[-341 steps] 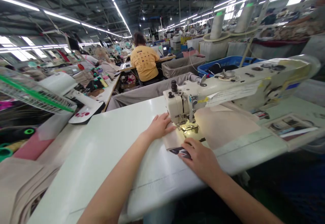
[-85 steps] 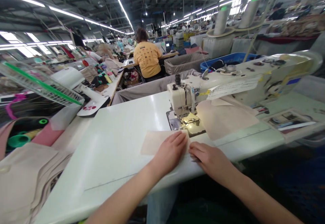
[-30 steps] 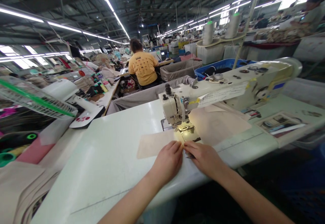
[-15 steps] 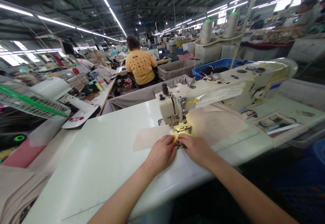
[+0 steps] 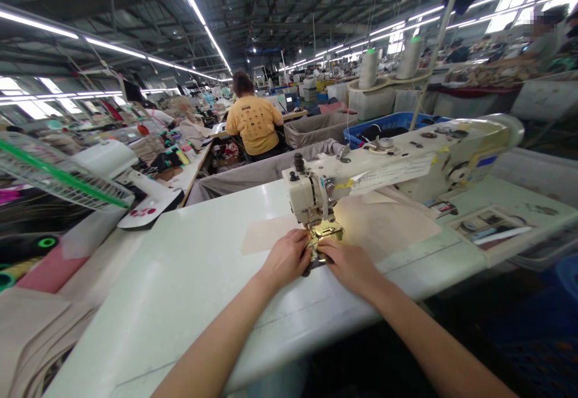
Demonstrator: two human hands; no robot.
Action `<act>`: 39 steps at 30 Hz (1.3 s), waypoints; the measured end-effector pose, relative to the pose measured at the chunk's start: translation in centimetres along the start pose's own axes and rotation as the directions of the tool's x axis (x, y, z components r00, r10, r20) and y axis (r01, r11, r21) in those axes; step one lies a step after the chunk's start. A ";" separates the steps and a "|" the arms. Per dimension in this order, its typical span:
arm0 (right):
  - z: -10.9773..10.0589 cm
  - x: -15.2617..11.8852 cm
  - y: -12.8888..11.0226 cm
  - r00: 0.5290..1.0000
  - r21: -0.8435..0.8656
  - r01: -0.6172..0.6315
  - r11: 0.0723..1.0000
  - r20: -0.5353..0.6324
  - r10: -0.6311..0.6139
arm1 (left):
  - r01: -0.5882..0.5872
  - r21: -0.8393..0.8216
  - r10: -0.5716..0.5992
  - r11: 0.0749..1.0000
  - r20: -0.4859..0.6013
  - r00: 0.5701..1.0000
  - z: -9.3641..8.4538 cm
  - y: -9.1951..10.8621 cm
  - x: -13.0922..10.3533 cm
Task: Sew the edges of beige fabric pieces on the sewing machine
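A white sewing machine [image 5: 311, 190] stands on the pale green table, its lamp lighting the needle area yellow. A beige fabric piece [image 5: 266, 233] lies under the presser foot and spreads to both sides of it. My left hand [image 5: 286, 258] is closed at the fabric's near edge, left of the foot, fingertips pressed together. My right hand [image 5: 347, 261] is closed on the same edge from the right, fingers bent beside the metal guide [image 5: 329, 230]. Between the hands a metal needle plate shows. My fingertips partly hide the fabric edge they grip.
A larger beige fabric panel [image 5: 383, 226] lies under the machine arm. A tool tray [image 5: 492, 227] is set into the table's right side. Thread cones [image 5: 368, 70] stand behind, near a blue basket [image 5: 392, 124]. A person in a yellow shirt [image 5: 255, 122] sits ahead, facing away.
The fabric on the left has slid a little away from me under the foot. My left hand has moved slightly forward, and more of the metal plate shows between my hands.
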State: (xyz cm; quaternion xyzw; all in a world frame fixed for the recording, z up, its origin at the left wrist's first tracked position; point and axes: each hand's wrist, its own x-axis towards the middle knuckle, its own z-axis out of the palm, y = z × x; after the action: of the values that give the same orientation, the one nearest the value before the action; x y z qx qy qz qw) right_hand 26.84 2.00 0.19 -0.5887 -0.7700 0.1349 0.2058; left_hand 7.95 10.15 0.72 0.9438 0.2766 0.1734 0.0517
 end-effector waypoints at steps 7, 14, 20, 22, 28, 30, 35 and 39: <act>0.2 -0.4 -0.1 1.000 0.027 -0.001 1.000 -0.015 0.001 | -0.005 -0.007 0.005 1.000 -0.007 1.000 -0.2 0.1 0.1; 0.6 -0.4 0.1 0.998 0.031 0.012 0.999 -0.055 -0.010 | 0.027 -0.009 -0.027 1.000 -0.027 0.999 0.2 0.1 -0.2; 0.7 -0.3 0.2 0.998 0.063 0.011 0.998 -0.067 -0.007 | 0.118 0.091 -0.118 0.989 -0.014 0.993 -0.2 0.1 -0.5; 0.7 -0.3 0.3 0.997 0.083 0.010 0.997 -0.077 -0.004 | 0.133 0.145 -0.137 0.980 0.017 0.990 -0.7 0.8 -0.7; 1.1 -1.9 0.2 0.990 0.125 0.063 0.990 -0.133 -0.047 | 0.085 0.154 -0.106 0.984 0.131 0.986 -1.4 4.6 -2.2; 1.2 -2.8 -0.1 0.992 0.109 0.061 0.992 -0.115 -0.048 | 0.048 0.118 -0.064 0.992 0.135 0.989 -1.1 5.4 -2.7; 1.2 -4.0 -0.8 0.999 0.004 0.034 0.999 -0.033 -0.034 | 0.002 0.048 -0.005 0.999 0.067 0.998 -0.6 5.3 -3.3; 0.8 -3.9 -1.2 1.000 -0.042 0.028 0.999 0.005 -0.028 | -0.007 0.034 0.005 0.999 0.054 0.999 -0.7 5.0 -3.5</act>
State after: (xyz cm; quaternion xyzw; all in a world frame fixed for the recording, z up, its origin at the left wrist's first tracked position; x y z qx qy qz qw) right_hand 26.31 -2.01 -0.59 -0.5818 -0.7813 0.1171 0.1934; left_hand 7.46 4.08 1.27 0.9496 0.2753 0.1434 0.0427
